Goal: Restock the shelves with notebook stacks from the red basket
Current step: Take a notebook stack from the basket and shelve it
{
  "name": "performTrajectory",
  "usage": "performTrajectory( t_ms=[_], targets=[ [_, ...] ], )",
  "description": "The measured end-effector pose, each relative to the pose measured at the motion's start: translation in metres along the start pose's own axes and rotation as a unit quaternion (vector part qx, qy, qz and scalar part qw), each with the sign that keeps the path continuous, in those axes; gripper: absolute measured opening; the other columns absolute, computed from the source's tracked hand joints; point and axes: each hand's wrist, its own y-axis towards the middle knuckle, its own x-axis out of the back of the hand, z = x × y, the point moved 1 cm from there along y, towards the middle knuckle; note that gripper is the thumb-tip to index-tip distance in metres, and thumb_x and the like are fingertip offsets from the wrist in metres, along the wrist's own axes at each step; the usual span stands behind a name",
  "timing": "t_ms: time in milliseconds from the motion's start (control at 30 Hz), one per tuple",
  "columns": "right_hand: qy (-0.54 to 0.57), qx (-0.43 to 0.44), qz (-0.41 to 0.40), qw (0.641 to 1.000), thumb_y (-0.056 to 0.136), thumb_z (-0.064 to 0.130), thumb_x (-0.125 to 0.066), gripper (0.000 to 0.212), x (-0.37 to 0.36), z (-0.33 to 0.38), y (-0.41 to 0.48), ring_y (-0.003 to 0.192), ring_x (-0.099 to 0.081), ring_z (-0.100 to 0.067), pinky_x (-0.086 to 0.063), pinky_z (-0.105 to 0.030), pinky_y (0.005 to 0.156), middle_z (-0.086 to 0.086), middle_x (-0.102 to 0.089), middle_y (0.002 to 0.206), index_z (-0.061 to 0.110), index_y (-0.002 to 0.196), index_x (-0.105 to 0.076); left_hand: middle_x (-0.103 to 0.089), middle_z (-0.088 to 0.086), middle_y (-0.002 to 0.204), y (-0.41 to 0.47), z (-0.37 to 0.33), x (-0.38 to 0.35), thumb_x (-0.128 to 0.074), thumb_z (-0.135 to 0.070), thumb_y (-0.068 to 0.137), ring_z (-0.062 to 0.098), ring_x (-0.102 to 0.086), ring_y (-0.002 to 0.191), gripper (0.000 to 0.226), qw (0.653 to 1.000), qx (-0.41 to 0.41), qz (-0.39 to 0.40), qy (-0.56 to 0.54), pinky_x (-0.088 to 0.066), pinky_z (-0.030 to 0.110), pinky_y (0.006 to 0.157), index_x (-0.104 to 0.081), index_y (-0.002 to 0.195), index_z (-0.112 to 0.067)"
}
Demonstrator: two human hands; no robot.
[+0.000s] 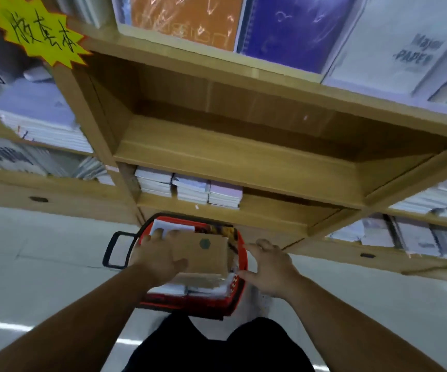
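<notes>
Over the red basket [198,302] on the floor, a person's left hand [158,260] grips 1 side of a kraft-brown notebook stack [202,255] while the right hand [270,268] hovers spread and empty, a lopsided hold that could spill the lower notebooks.

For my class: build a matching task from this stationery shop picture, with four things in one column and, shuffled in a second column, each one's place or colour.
Things
1. brown notebook stack
2. red basket
3. starburst sign
4. blue notebook

Place or colour
A. on the top shelf, right of the orange notebook
B. on the floor before the wooden shelves
C. gripped by the left hand, over the basket
D. yellow, at the upper left

Pairs: 1-C, 2-B, 3-D, 4-A
</notes>
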Motion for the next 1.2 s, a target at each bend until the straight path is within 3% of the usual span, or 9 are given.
performTrajectory(
  t_ms=[167, 233, 500, 667, 800, 933, 1033, 1100, 1200],
  targets=[
    [-0.043, 0.123, 0.095, 0.987, 0.094, 0.061, -0.056, 0.072, 0.023, -0.039, 0.104, 0.147, -0.027, -0.032, -0.033, -0.050, 0.114, 0.001, -0.015, 0.166, 0.036, 0.155, -0.028, -0.034, 0.008, 0.155, 0.026, -0.021, -0.036, -0.055, -0.072, 0.081, 0.033, -0.040, 0.136, 0.089, 0.985, 0.168, 0.001, -0.047, -0.044, 0.043, 0.104, -0.022, 0.156, -0.036],
    [-0.054, 0.162, 0.126, 0.977, 0.093, 0.059, -0.059, 0.071, 0.029, -0.052, 0.130, 0.148, -0.028, -0.029, -0.034, -0.045, 0.115, 0.002, -0.017, 0.166, 0.036, 0.154, -0.031, -0.036, 0.007, 0.155, 0.015, -0.037, -0.056, -0.056, -0.069, 0.081, 0.032, -0.042, 0.135, 0.087, 0.964, 0.246, -0.001, -0.097, -0.044, 0.042, 0.104, -0.026, 0.155, -0.035],
    [-0.095, 0.223, 0.231, 0.943, 0.096, 0.050, -0.061, 0.068, 0.023, -0.059, 0.175, 0.145, -0.033, -0.023, -0.033, -0.033, 0.114, -0.001, -0.024, 0.162, 0.029, 0.155, -0.033, -0.041, 0.005, 0.148, -0.044, -0.117, -0.131, -0.062, -0.067, 0.080, 0.032, -0.050, 0.130, 0.084, 0.826, 0.426, -0.053, -0.366, -0.048, 0.044, 0.103, -0.032, 0.152, -0.035],
    [-0.076, 0.246, 0.204, 0.945, 0.097, 0.043, -0.064, 0.061, -0.007, -0.050, 0.199, 0.143, -0.035, -0.020, -0.035, -0.032, 0.111, 0.003, -0.031, 0.159, 0.031, 0.152, -0.040, -0.036, 0.006, 0.154, -0.030, -0.140, -0.174, -0.068, -0.054, 0.087, 0.028, -0.046, 0.137, 0.084, 0.731, 0.420, -0.169, -0.510, -0.040, 0.040, 0.111, -0.027, 0.156, -0.031],
    [-0.021, 0.288, 0.171, 0.942, 0.097, 0.036, -0.066, 0.056, -0.040, -0.040, 0.237, 0.122, -0.041, -0.004, -0.036, -0.022, 0.097, 0.007, -0.040, 0.152, 0.030, 0.149, -0.045, -0.036, 0.001, 0.157, 0.012, -0.140, -0.215, -0.070, -0.054, 0.086, 0.022, -0.041, 0.141, 0.089, 0.677, 0.397, -0.248, -0.567, -0.039, 0.043, 0.115, -0.021, 0.158, -0.034],
    [0.020, 0.334, 0.158, 0.929, 0.097, 0.036, -0.066, 0.056, -0.075, -0.029, 0.290, 0.124, -0.042, -0.001, -0.036, -0.023, 0.099, 0.012, -0.045, 0.148, 0.035, 0.148, -0.044, -0.024, -0.025, 0.153, 0.065, -0.131, -0.254, -0.066, -0.067, 0.081, 0.003, -0.028, 0.142, 0.093, 0.605, 0.378, -0.336, -0.614, -0.032, 0.042, 0.119, -0.011, 0.155, -0.050],
    [0.043, 0.362, 0.161, 0.917, 0.093, 0.040, -0.070, 0.064, -0.096, -0.024, 0.329, 0.129, -0.036, 0.002, -0.033, -0.024, 0.103, 0.018, -0.040, 0.146, 0.037, 0.150, -0.041, -0.021, -0.030, 0.149, 0.101, -0.127, -0.274, -0.062, -0.071, 0.077, 0.004, -0.026, 0.145, 0.098, 0.537, 0.388, -0.391, -0.639, -0.031, 0.047, 0.120, -0.006, 0.155, -0.053],
    [0.059, 0.380, 0.171, 0.907, 0.090, 0.044, -0.072, 0.073, -0.109, -0.023, 0.353, 0.135, -0.033, 0.001, -0.034, -0.029, 0.109, 0.019, -0.037, 0.152, 0.038, 0.154, -0.036, -0.019, -0.031, 0.155, 0.122, -0.125, -0.287, -0.061, -0.070, 0.080, 0.006, -0.025, 0.148, 0.094, 0.519, 0.379, -0.417, -0.643, -0.032, 0.051, 0.120, -0.003, 0.153, -0.057],
    [0.089, 0.399, 0.210, 0.888, 0.088, 0.049, -0.072, 0.079, -0.129, -0.023, 0.376, 0.143, -0.035, -0.003, -0.038, -0.041, 0.117, 0.018, -0.036, 0.158, 0.045, 0.155, -0.031, -0.020, -0.024, 0.162, 0.146, -0.125, -0.299, -0.060, -0.063, 0.087, 0.006, -0.028, 0.149, 0.085, 0.520, 0.365, -0.459, -0.621, -0.033, 0.051, 0.119, 0.000, 0.146, -0.068]
  ],
)
